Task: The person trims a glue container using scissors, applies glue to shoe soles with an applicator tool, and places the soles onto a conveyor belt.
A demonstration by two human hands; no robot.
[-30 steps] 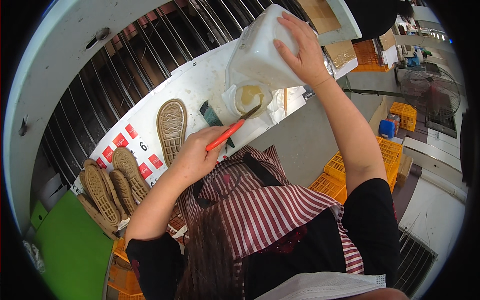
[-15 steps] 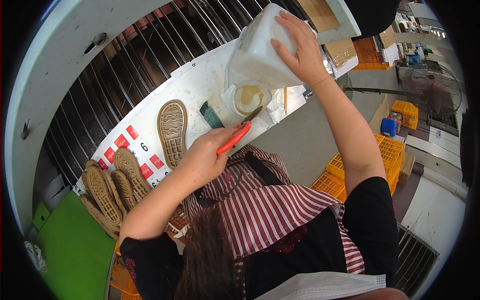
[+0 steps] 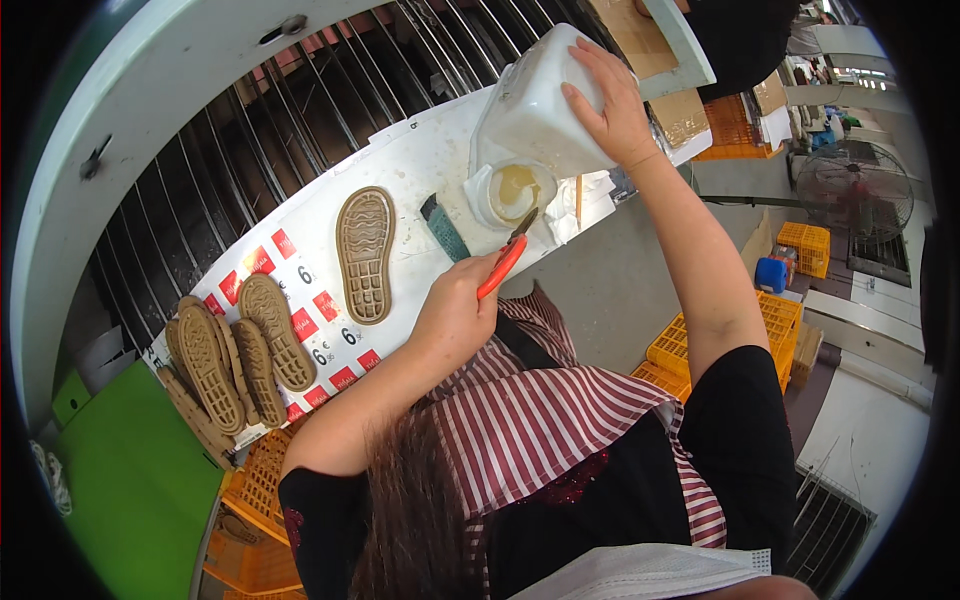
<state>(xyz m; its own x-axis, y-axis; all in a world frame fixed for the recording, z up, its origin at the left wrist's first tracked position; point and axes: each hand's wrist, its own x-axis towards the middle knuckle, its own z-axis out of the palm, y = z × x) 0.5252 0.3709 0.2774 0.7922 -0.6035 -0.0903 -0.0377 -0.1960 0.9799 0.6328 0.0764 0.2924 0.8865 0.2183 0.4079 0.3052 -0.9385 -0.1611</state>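
Note:
My left hand (image 3: 456, 315) is closed round red-handled scissors (image 3: 510, 260), their dark blades pointing up at the near rim of a small round tub (image 3: 478, 205). Yellowish liquid (image 3: 518, 185) lies in the tub, with a whitish patch near the blade tips. My right hand (image 3: 612, 108) grips a white translucent plastic jug (image 3: 535, 105), fingers spread over its raised end. The jug leans over the tub's far side; its mouth is hidden. Left of the tub lies a green-bristled brush (image 3: 445, 232). Farther left, a single tan shoe sole (image 3: 365, 255) lies flat, treaded side up.
Several tan soles (image 3: 212, 370) lean together at the white work board's (image 3: 400, 160) left end. Metal rollers (image 3: 300, 110) run behind it. White paper (image 3: 592, 205) and a thin stick (image 3: 579, 200) lie right of the tub. Orange crates (image 3: 670, 345) stand at right, a green panel (image 3: 130, 480) at left.
The board and its things appear farther right as the view shifts. My left hand has moved right, and the scissors point more steeply upward. My right hand stays on the tilted jug.

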